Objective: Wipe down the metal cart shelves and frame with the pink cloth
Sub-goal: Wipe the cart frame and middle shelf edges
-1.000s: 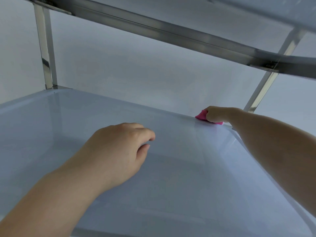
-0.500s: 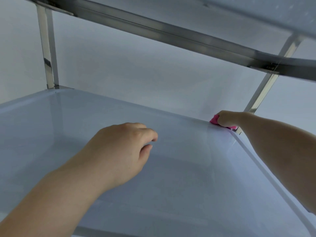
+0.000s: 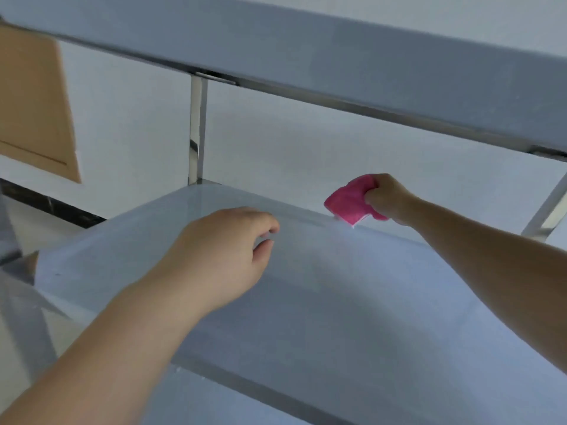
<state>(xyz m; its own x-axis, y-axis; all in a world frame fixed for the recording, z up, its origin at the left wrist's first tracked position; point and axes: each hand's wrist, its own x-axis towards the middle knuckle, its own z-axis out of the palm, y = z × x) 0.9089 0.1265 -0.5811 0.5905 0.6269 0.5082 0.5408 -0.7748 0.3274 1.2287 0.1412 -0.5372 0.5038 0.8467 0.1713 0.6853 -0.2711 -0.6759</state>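
Cloth [image 3: 346, 204] at the far rim of the shelf [image 3: 368, 286].
Right hand [image 3: 388, 199] bunches the cloth, probably soft and light, in curled fingers; left hand [image 3: 221, 256] is loosely curled and empty.

A single wide-angle view, worn on the head, looks forward and slightly down from close above the cart's middle shelf [image 3: 383, 317], which fills the lower half of the frame. The upper shelf [image 3: 306, 47] slants across the top, dropping toward the right. A pale wall [image 3: 306, 154] closes the centre behind.
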